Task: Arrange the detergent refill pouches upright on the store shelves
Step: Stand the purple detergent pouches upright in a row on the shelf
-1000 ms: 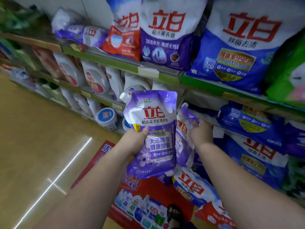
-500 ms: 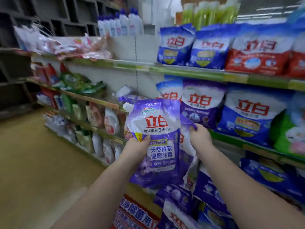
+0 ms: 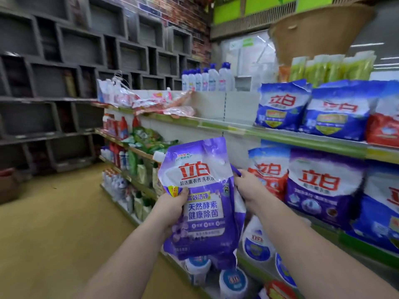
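A purple detergent refill pouch (image 3: 200, 180) with a white spout at its top left is held upright in front of the shelves, its printed face toward me. My left hand (image 3: 170, 207) grips its left edge at mid height. My right hand (image 3: 249, 188) is closed on a second purple pouch (image 3: 239, 214) that is mostly hidden behind the first; only a strip of it shows. Both pouches are in the air, in front of the shelf row that holds red, purple and blue detergent bags (image 3: 321, 188).
Green-edged store shelves (image 3: 302, 140) run from centre to right, with blue bags (image 3: 282, 106) on the upper one and a bare stretch of shelf (image 3: 216, 113) left of them. White bottles (image 3: 207, 79) stand on top. Tubs (image 3: 233, 281) sit low down. Yellow aisle floor (image 3: 54, 234) lies to the left.
The view has swung upward from the low shelves and floor to the upper shelves. Both hands have risen with it, keeping the same hold on the two purple pouches.
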Available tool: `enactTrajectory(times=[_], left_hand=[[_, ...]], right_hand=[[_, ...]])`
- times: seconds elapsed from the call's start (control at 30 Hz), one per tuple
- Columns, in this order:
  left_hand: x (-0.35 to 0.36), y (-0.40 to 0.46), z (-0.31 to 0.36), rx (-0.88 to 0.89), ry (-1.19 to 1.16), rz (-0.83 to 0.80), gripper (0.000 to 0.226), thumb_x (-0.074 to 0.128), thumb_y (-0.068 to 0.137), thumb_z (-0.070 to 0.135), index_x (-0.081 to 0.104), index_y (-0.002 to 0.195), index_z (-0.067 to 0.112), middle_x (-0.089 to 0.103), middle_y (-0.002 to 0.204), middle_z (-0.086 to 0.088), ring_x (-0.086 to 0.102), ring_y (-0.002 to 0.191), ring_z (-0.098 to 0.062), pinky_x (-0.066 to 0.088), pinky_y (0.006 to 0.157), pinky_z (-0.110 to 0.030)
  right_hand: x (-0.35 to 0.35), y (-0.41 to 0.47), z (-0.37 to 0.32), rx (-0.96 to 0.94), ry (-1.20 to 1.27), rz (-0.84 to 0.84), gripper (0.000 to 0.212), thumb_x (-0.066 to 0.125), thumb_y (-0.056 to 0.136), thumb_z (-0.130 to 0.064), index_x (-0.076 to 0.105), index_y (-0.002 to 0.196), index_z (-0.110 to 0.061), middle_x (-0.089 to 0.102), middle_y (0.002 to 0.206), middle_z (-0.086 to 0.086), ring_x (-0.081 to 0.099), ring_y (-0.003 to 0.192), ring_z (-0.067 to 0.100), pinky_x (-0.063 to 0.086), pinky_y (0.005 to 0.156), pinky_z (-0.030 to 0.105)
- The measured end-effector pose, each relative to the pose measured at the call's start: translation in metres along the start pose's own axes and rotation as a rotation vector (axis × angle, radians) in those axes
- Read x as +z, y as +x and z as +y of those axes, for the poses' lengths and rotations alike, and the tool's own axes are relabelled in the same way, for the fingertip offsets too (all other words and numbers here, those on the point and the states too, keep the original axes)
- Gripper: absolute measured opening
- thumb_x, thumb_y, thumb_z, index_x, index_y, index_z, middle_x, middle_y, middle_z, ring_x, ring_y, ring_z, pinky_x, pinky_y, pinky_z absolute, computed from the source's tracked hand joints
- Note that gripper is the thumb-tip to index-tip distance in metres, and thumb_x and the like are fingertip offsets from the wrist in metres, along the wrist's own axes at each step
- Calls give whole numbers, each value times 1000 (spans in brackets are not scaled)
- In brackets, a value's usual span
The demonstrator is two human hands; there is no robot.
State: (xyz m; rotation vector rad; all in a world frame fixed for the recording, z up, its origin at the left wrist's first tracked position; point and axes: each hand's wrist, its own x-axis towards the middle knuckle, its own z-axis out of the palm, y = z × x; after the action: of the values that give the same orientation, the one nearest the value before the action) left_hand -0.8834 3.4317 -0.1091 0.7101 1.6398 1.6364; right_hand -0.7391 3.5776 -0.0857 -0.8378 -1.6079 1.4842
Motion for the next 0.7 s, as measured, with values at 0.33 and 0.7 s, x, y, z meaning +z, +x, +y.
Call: enactTrajectory(times=[0.33, 0.7], left_hand=[[-47, 129, 11, -19, -59, 41, 28, 58, 97, 32, 66, 110, 9, 77, 101, -12, 73, 95, -32, 57, 87, -48], [-141, 303, 23, -88, -82, -124, 35, 59, 94, 33, 64, 113, 4, 75, 104, -19, 75, 90, -33, 61, 60, -35]], right_hand=[[71, 161, 12, 151, 218, -311, 20, 69, 90, -11, 66, 108, -1, 75, 95, 22, 74, 77, 33, 58, 80, 53], [183, 309, 43, 219, 272, -325, 16, 63, 92, -10, 75, 85, -3, 77, 91, 17, 74, 72, 26, 63, 67, 41]])
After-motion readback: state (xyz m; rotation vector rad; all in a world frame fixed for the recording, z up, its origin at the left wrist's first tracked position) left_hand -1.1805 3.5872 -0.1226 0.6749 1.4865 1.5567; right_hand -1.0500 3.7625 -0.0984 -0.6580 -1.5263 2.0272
